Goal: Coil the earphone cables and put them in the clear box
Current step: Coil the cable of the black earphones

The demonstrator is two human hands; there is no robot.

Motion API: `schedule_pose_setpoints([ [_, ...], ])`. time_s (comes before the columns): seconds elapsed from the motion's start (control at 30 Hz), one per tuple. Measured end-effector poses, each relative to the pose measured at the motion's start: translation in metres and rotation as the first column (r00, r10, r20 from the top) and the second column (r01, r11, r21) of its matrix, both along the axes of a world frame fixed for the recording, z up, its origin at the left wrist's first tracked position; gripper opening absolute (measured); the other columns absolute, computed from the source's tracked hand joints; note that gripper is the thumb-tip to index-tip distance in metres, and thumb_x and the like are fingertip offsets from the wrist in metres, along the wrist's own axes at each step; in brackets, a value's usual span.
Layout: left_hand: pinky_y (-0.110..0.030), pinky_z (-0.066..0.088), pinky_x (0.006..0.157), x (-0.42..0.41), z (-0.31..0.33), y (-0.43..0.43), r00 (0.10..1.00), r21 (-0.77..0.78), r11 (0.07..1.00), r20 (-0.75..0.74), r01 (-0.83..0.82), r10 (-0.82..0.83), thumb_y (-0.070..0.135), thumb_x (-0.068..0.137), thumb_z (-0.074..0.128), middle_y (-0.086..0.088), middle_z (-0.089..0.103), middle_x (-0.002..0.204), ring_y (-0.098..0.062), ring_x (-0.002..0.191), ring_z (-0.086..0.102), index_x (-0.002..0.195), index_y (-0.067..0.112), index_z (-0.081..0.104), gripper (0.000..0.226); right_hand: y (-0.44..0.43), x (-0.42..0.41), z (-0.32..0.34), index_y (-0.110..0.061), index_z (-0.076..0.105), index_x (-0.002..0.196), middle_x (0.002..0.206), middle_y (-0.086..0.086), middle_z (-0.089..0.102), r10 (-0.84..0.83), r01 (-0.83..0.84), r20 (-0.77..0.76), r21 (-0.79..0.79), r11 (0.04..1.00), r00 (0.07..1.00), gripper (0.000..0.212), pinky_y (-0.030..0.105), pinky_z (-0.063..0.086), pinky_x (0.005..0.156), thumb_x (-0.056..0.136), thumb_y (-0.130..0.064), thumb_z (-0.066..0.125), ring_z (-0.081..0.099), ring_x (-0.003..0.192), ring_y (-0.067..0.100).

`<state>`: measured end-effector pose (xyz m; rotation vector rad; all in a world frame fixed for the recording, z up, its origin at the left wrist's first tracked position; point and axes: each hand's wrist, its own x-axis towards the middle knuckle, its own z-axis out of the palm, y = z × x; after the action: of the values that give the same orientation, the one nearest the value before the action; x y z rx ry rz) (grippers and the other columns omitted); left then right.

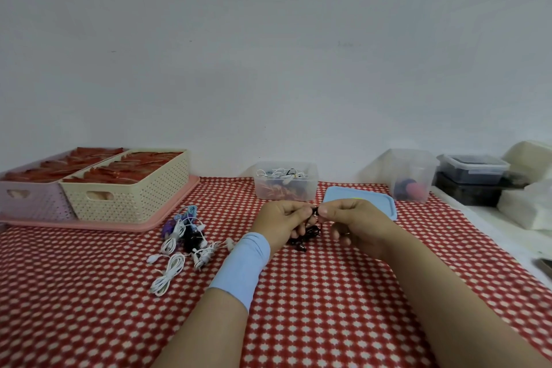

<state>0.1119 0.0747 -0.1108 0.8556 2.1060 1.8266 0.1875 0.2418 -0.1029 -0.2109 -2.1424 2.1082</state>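
Both hands, left hand (280, 219) and right hand (355, 219), meet just before the clear box (285, 181), fingers pinching a black earphone cable (310, 231).

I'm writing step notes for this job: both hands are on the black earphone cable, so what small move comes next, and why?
Probably wind the slack into a coil. The left hand and right hand pinch the black earphone cable while the rest hangs loose onto the cloth, so it isn't ready for the clear box.
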Motion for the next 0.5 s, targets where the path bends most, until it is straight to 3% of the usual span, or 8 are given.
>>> schedule_pose_setpoints([
  [0.13,-0.017,0.048,0.056,-0.0003,-0.0001,0.0000,1.000,0.006,1.000,-0.005,-0.009,0.009,0.017,0.096,0.061,0.009,0.072,0.070,-0.004,0.057,0.057,0.098,0.017,0.074,0.014,-0.0022,0.0005,0.0014,-0.009,0.077,0.085,0.083,0.007,0.073,-0.018,0.018,-0.015,-0.038,0.999,1.000,0.011,0.021,0.037,0.038,0.090,-0.017,0.070,0.054,0.049,0.014],
  [0.3,-0.015,0.047,0.057,0.0006,0.0006,0.0001,0.999,-0.054,0.999,-0.043,-0.010,0.007,0.019,0.096,0.061,0.012,0.070,0.063,-0.001,0.053,0.056,0.101,0.015,0.076,0.016,-0.0057,0.0028,0.0036,-0.011,0.078,0.078,0.079,0.007,0.073,-0.028,0.028,-0.027,-0.018,0.999,0.999,0.015,0.021,0.037,0.038,0.091,-0.014,0.070,0.054,0.048,0.014],
  [0.5,-0.019,0.050,0.063,-0.0004,-0.0005,-0.0013,0.997,-0.090,0.996,-0.080,-0.006,-0.001,0.020,0.094,0.064,-0.003,0.076,0.079,-0.008,0.062,0.058,0.102,0.017,0.076,0.015,-0.0037,0.0042,0.0037,-0.004,0.077,0.090,0.079,0.009,0.071,-0.022,0.022,0.035,-0.003,1.000,0.999,0.013,0.020,0.037,0.038,0.088,-0.017,0.072,0.055,0.048,0.013],
])
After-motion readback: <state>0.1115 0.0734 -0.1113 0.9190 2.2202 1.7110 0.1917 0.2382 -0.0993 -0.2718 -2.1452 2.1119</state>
